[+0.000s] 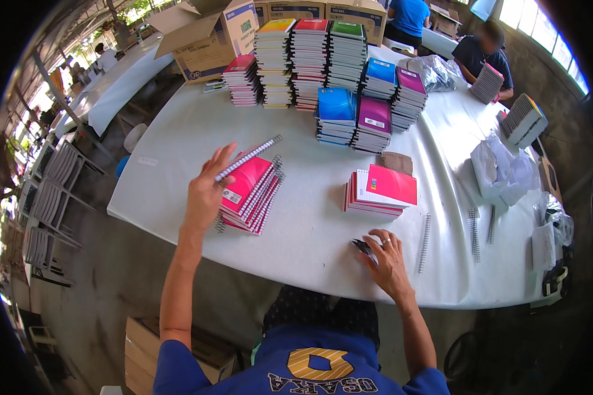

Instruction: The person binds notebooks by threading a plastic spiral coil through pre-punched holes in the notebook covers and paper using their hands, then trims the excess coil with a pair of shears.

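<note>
My left hand (207,187) grips a spiral-bound notebook (252,158), tilted so that mostly its coil edge shows. Under it lies a pile of pink spiral notebooks (244,204), slightly fanned, coils showing along the sides. At the near edge of the table, my right hand (390,266) is curled round a small black hand tool (361,246), low over the surface; its exact kind is partly hidden by the fingers. Beyond that hand sits a stack of pink-covered books (392,187) with loose white pages showing and no coil visible on them.
Loose wire coils (425,243) lie on the white table (310,250) at right, near plastic bags (501,171). Tall notebook stacks (310,62) in several colours stand at the back before cardboard boxes (211,43). Across the table a person (486,59) handles notebooks.
</note>
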